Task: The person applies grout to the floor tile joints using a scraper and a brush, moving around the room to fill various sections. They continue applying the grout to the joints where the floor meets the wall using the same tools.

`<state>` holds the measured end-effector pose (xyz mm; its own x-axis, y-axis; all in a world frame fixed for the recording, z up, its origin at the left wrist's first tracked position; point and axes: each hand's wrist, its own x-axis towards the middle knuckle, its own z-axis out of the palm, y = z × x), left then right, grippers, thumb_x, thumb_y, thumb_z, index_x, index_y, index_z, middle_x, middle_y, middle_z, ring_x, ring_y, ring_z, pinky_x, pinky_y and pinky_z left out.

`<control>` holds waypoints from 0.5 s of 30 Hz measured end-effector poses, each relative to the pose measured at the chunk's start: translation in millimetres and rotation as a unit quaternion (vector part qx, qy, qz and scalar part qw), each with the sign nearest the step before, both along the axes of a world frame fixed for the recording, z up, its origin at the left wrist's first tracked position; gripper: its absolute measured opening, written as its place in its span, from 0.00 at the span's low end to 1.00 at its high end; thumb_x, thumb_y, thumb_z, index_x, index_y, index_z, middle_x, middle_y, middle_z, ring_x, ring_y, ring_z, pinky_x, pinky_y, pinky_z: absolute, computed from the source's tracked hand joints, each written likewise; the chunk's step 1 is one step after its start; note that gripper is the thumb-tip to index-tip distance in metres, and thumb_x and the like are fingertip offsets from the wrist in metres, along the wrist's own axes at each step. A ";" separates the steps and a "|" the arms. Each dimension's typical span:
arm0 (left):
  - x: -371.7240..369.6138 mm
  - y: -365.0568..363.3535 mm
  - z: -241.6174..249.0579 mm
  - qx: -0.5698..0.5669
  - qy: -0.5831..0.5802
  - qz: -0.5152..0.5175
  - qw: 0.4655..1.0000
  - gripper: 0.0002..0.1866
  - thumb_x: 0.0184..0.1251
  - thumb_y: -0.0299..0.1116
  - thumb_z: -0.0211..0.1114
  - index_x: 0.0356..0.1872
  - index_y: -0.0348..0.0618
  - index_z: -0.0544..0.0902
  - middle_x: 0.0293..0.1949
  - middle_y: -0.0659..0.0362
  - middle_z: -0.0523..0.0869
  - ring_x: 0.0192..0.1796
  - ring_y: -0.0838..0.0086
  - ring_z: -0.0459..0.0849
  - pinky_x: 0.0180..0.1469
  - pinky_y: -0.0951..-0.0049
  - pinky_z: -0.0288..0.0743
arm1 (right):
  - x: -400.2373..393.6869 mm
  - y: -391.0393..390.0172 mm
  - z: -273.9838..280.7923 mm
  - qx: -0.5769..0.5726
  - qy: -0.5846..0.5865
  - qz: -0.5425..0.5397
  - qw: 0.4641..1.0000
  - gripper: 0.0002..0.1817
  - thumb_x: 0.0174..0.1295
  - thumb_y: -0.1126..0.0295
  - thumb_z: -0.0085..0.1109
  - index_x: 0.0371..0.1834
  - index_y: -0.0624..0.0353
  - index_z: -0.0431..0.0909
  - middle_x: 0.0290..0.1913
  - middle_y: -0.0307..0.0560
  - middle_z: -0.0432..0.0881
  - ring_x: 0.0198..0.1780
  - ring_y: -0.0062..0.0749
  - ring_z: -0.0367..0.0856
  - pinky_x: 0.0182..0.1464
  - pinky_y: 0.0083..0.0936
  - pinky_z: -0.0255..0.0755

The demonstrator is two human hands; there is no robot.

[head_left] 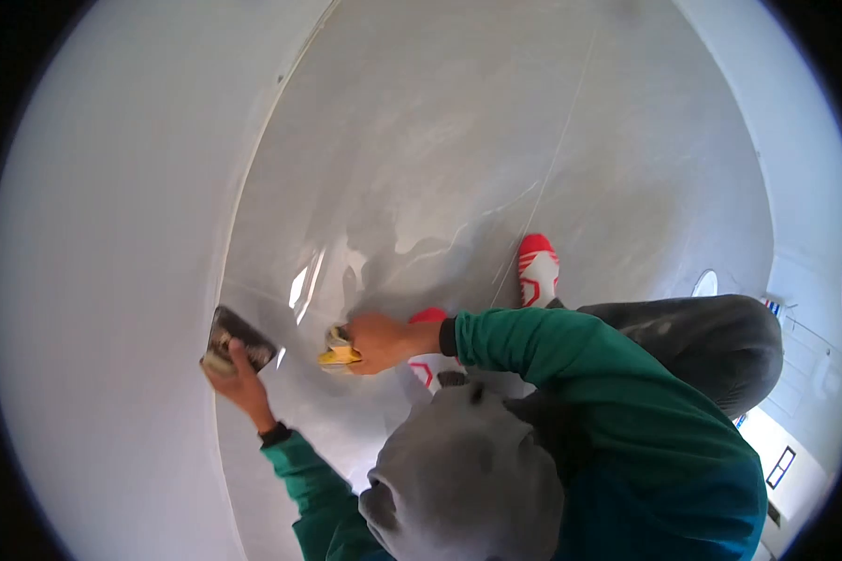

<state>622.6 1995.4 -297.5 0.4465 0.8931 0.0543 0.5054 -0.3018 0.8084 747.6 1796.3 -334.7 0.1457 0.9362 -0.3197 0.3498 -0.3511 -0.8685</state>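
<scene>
The fisheye view bends every straight line and leaves black corners around a round picture. Daylight is soft and bright, strongest at the right edge, where a pale window area (pixel 795 449) is washed out. The glossy grey tiled floor (pixel 496 140) carries white glare streaks and a dull reflection. The white wall (pixel 103 280) looks grainy and slightly blurred.

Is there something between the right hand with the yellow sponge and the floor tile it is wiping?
Nothing visible. The right hand presses the yellow sponge straight onto the wet floor. The left hand holds a dark block apart, near the wall.
</scene>
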 end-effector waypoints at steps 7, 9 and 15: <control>-15.5 31.6 24.0 -0.017 0.005 0.038 0.999 0.20 0.58 0.37 0.65 0.43 0.31 0.71 0.39 0.53 0.77 0.40 0.71 0.75 0.46 0.72 0.70 | 339.9 -93.4 -3.4 -0.143 -0.402 -0.219 0.878 0.18 0.53 0.52 0.54 0.30 0.57 0.77 0.25 0.49 0.80 0.27 0.42 0.80 0.27 0.39 0.72; -15.5 26.4 30.0 -0.030 0.009 0.048 0.998 0.21 0.58 0.38 0.65 0.43 0.31 0.71 0.39 0.53 0.77 0.40 0.70 0.76 0.46 0.72 0.70 | 408.5 -130.2 51.2 -0.221 -0.536 -0.268 0.770 0.19 0.52 0.54 0.56 0.32 0.62 0.78 0.30 0.55 0.80 0.33 0.47 0.80 0.34 0.39 0.74; 24.5 2.6 52.6 -0.071 0.016 -0.034 0.997 0.19 0.58 0.40 0.64 0.39 0.33 0.71 0.35 0.55 0.76 0.36 0.71 0.73 0.41 0.72 0.70 | 443.2 -146.3 187.0 -0.304 -0.588 -0.119 0.740 0.19 0.51 0.58 0.58 0.33 0.67 0.77 0.30 0.59 0.79 0.32 0.50 0.78 0.35 0.37 0.73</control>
<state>647.1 1998.0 -244.9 0.5052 0.8587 -0.0855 0.5136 -0.2196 0.8295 1190.9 1649.9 -147.6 0.7950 0.5752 -0.1926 0.6044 -0.7247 0.3309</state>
